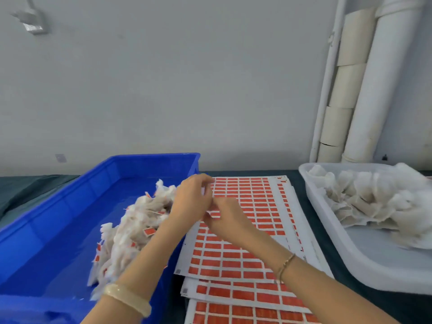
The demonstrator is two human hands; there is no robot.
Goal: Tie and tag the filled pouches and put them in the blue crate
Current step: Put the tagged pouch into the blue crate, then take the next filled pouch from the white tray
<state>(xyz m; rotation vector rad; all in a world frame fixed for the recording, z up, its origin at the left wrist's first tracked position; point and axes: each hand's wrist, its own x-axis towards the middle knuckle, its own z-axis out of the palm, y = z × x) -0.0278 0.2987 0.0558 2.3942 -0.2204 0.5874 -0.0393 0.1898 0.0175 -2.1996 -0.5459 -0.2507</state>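
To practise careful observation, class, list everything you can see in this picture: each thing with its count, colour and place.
crate: one, blue, left on the table.
tagged pouches: a heap, uncountable, white with red tags, inside the crate.
label sheets: at least three overlapping, white with red labels, middle.
tray: one, white, right.
plain pouches: a heap, off-white with no red tags visible, in the tray.
table cover: one, dark green, beneath everything.
pipes: several, white, on the wall, upper right.
bracelets: two, a pale one on the left wrist and a thin gold one on the right.
left hand: by the crate's right edge, meeting the other.
right hand: over the top sheet; grip blurred.
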